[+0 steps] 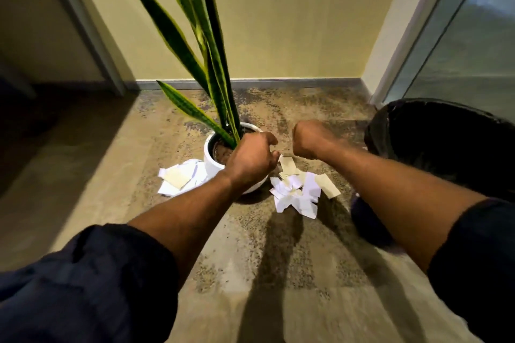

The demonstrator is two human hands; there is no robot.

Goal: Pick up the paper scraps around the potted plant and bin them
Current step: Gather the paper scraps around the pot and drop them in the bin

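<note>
Left hand (pixel 252 160) curled over the white pot (pixel 211 157) of the plant (pixel 195 36), fingers bent — holding something or not, cannot tell. Right hand (pixel 308 139) clenched in a fist above the floor, grasp unclear. Paper scraps (pixel 295 192) on both sides of the pot. Black bin (pixel 446 142) at right.

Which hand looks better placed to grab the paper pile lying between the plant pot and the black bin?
Probably the right hand. It hovers just above that paper pile and is nearest the black bin. The left hand is over the white pot, closer to the other scraps.
</note>
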